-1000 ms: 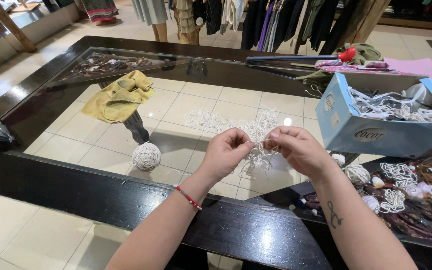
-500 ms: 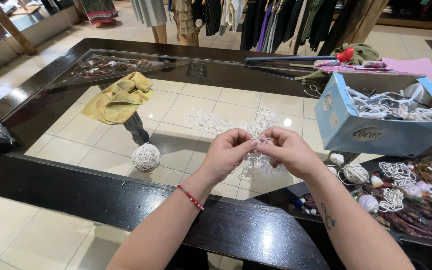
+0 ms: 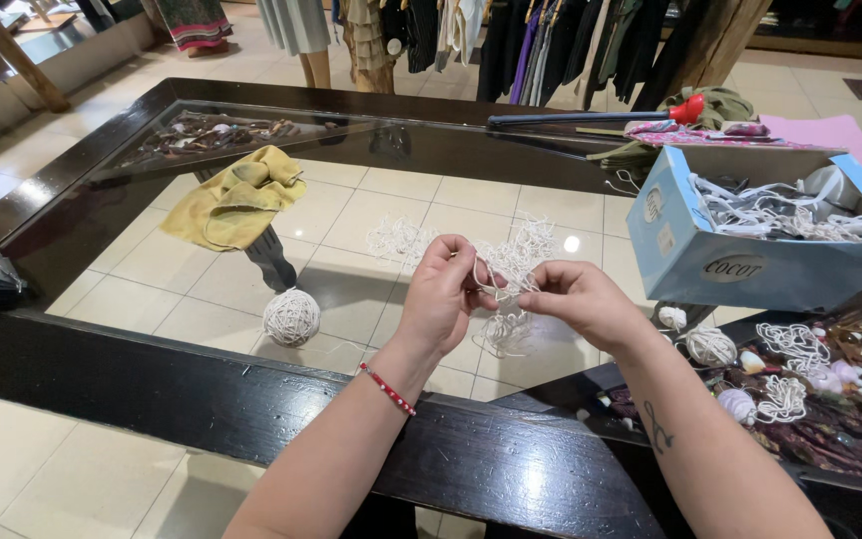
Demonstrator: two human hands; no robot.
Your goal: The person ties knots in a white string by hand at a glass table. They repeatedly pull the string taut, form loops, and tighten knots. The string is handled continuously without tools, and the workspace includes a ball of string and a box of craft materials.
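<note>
Clothing racks line the far wall at twelve o'clock, and under us stands a dark-framed glass bench (image 3: 132, 369) through which the tiled floor shows. We have both hands raised just above the glass near its middle. Our left hand (image 3: 441, 294) has its grip closed on a tangle of white cord (image 3: 511, 269), thumb and fingers pinching a loop at the top; our right hand (image 3: 581, 304) is also closed on the same cord from three o'clock, knuckles up. The tangle hangs between the two hands and trails down to touch the glass at six o'clock of them.

Compared with a second ago, the hands have drawn closer together and a little nearer to us, and the cord is bunched tighter between them. We judge that the loop-working goes on and the piece is not finished.

At nine o'clock of the hands lies a ball of white twine (image 3: 291, 317), well apart. At ten o'clock a yellow cloth (image 3: 236, 200) is crumpled on the glass. At two o'clock a light blue cardboard box (image 3: 710, 260) holds more white cord pieces. Small white knotted pieces (image 3: 785, 394) lie at four o'clock.
</note>
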